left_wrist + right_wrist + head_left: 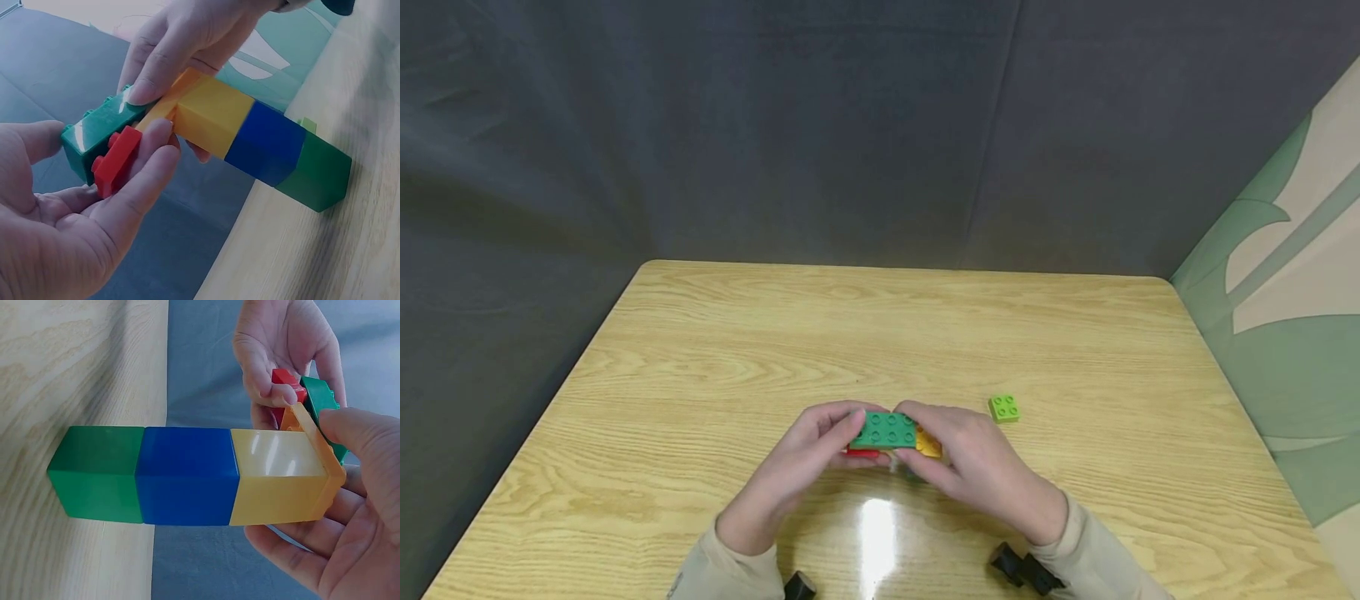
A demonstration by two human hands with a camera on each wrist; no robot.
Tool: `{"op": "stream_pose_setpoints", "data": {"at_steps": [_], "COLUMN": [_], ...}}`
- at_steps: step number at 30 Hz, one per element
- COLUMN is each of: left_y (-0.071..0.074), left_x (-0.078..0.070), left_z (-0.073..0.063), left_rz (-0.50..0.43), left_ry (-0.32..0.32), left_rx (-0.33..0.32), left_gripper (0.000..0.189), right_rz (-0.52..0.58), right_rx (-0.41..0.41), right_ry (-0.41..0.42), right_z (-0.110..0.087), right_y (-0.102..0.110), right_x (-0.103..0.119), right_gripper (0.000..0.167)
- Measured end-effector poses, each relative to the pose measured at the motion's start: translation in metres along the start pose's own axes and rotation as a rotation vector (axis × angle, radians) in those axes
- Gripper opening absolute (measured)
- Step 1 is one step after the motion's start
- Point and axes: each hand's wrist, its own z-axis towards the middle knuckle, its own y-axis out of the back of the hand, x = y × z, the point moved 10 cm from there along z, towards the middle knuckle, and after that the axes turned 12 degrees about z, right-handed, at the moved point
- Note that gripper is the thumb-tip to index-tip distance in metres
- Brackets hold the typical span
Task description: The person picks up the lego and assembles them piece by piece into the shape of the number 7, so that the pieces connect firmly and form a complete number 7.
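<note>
A column of toy building bricks stands on the table: a green brick (97, 481) at the bottom, a blue brick (187, 481) above it, then a yellow brick (275, 494). An orange piece (326, 456) caps the column. On top lies a long green brick (886, 431), reaching out to the left, with a red brick (119, 159) under that overhanging end. My left hand (808, 450) grips the overhanging green brick and the red one between thumb and fingers. My right hand (966, 454) pinches the long green brick and orange piece near the column's top.
A light green square brick (1003, 408) lies on the wooden table (737, 333), just beyond my right hand. Dark cloth (850, 142) hangs behind the table, and a green-and-beige patterned surface (1292, 333) borders its right side.
</note>
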Motion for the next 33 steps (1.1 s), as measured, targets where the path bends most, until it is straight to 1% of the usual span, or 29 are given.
{"op": "stream_pose_setpoints", "data": {"at_steps": [4, 8, 10, 13, 15, 18, 22, 25, 29, 33], "left_y": [-0.0015, -0.002, -0.0025, -0.0039, -0.0051, -0.0057, -0.0051, -0.0043, -0.0027, -0.0021], "left_x": [0.0005, -0.0005, 0.0003, 0.0022, 0.0036, 0.0034, 0.0027, 0.0035, 0.0045, 0.0041], "left_z": [-0.0015, -0.0039, -0.0053, -0.0065, -0.0065, -0.006, -0.0056, -0.0046, -0.0027, -0.0021], "left_rz": [-0.017, -0.054, -0.078, -0.105, -0.1, -0.068, -0.021, -0.003, 0.021, 0.042], "left_ry": [0.01, 0.002, 0.018, 0.053, 0.077, 0.075, 0.048, 0.038, 0.03, 0.01], "left_rx": [0.025, 0.053, 0.07, 0.093, 0.104, 0.113, 0.109, 0.09, 0.049, 0.027], "left_gripper": [0.041, 0.042, 0.045, 0.056, 0.062, 0.066, 0.069, 0.067, 0.056, 0.045], "right_rz": [0.008, 0.007, 0.007, 0.006, 0.003, 0.002, 0.002, 0.003, 0.004, 0.007], "right_rx": [0.002, -0.005, -0.007, -0.005, -0.004, 0.001, 0.005, 0.005, 0.0, -0.006], "right_ry": [-0.005, 0.007, 0.009, 0.001, -0.008, -0.02, -0.03, -0.031, -0.024, -0.014], "right_z": [0.0, -0.0001, -0.0003, -0.0007, -0.0012, -0.0018, -0.0022, -0.0022, -0.0014, -0.001], "right_y": [-0.0003, 0.0003, 0.0006, 0.0005, 0.0006, 0.0005, 0.0002, -0.0001, 0.0, 0.0004], "right_x": [-0.0005, -0.0003, -0.0005, -0.0012, -0.0018, -0.0028, -0.0038, -0.0041, -0.0031, -0.0017], "right_gripper": [0.024, 0.024, 0.024, 0.025, 0.027, 0.028, 0.029, 0.029, 0.028, 0.028]}}
